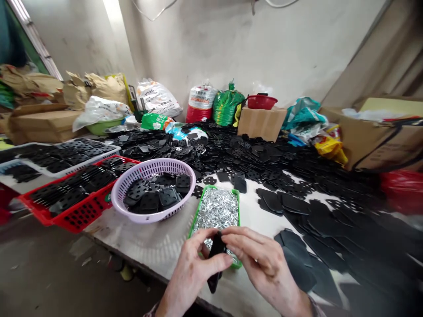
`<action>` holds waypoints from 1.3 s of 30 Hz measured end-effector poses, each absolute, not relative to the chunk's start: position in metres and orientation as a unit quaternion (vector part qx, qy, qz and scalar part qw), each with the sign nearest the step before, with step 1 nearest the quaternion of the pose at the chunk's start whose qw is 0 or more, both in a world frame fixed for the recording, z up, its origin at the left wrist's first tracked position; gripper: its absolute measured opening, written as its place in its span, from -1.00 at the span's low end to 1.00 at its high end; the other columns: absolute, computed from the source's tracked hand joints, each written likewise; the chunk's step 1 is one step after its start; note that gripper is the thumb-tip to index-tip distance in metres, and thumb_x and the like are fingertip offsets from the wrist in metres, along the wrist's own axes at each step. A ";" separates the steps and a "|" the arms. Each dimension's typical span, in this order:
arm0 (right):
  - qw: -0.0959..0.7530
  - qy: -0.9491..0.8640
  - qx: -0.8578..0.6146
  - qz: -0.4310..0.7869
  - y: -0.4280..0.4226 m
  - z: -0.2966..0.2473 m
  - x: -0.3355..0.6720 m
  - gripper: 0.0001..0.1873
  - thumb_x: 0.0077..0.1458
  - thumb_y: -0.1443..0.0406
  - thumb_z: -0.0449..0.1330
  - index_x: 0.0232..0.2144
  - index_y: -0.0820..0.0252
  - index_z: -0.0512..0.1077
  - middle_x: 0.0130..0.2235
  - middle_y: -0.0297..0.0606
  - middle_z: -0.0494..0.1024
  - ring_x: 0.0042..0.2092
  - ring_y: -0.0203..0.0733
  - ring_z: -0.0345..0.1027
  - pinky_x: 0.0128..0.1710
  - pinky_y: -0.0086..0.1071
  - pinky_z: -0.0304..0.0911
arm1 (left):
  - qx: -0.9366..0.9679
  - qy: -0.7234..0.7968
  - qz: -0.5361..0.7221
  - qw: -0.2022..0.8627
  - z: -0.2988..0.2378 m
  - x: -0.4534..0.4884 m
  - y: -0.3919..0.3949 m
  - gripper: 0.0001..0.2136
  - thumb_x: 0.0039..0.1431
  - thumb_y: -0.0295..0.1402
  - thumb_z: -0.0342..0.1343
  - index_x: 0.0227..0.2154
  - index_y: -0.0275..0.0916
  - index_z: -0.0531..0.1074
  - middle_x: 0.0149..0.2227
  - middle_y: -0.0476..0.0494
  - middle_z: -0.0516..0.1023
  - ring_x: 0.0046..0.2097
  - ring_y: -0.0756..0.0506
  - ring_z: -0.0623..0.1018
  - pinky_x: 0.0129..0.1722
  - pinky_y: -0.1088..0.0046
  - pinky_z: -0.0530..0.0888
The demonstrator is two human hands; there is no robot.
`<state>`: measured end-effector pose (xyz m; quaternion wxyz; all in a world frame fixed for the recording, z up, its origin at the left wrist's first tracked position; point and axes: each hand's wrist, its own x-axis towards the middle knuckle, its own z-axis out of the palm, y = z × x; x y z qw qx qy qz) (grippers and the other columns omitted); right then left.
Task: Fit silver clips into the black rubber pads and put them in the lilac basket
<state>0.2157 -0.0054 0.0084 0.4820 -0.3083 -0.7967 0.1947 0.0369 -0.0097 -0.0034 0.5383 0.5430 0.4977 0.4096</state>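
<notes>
Over the near end of the green tray, my left hand grips a flat black plate between thumb and fingers, and the plate is tilted on its edge. From the other side my right hand pinches the plate near its top, fingers close together. Whether a small metal part sits between the right fingertips is hidden. Small shiny metal pieces fill the green tray just beyond both hands. To the right of my right hand lie loose smooth black plates.
A lilac basket with black plates with holes stands left of the tray. Beyond it are a red basket and a white basket, both loaded. Heaped black plates cover the table's back. Sacks and a cardboard box stand behind.
</notes>
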 end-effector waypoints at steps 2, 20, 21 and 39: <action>0.468 -0.799 -0.314 0.209 -0.004 0.012 0.215 -0.75 0.27 0.47 0.09 -0.15 0.14 0.53 -0.09 -0.18 0.57 -0.11 -0.17 0.51 -0.13 -0.46 0.44 | 0.547 0.491 0.414 0.537 -0.007 0.034 -0.010 -0.59 -0.07 -0.26 0.34 -0.08 -0.11 0.55 -0.36 0.05 0.46 -0.36 -0.04 0.34 -0.35 0.47 0.32; 0.517 -0.698 -0.362 0.338 -0.004 0.017 0.201 -0.92 0.21 0.38 0.24 -0.34 0.17 0.53 -0.23 -0.25 0.57 -0.20 -0.18 0.48 -0.18 -0.46 0.38 | 0.595 0.552 0.433 0.392 -0.001 0.036 -0.016 -0.51 -0.07 -0.23 0.33 -0.01 -0.14 0.46 -0.14 -0.10 0.51 -0.21 -0.16 0.46 -0.22 0.34 0.41; 0.511 -0.672 -0.375 0.383 -0.004 0.016 0.201 -0.97 0.18 0.36 0.27 -0.33 0.16 0.53 -0.26 -0.26 0.58 -0.22 -0.17 0.48 -0.22 -0.46 0.39 | 0.601 0.549 0.434 0.385 -0.001 0.037 -0.016 -0.50 -0.07 -0.24 0.33 -0.01 -0.13 0.45 -0.11 -0.11 0.50 -0.18 -0.17 0.47 -0.20 0.33 0.41; 0.280 -0.918 -0.192 0.206 0.045 0.066 0.163 -0.78 0.36 0.36 0.11 -0.22 0.11 0.56 -0.28 -0.29 0.58 -0.27 -0.22 0.42 -0.16 -0.35 0.32 | 0.481 0.347 0.463 0.658 0.001 -0.038 0.007 -0.52 -0.11 -0.02 0.36 -0.14 -0.19 0.62 -0.32 -0.09 0.58 -0.25 -0.13 0.48 -0.26 0.40 0.40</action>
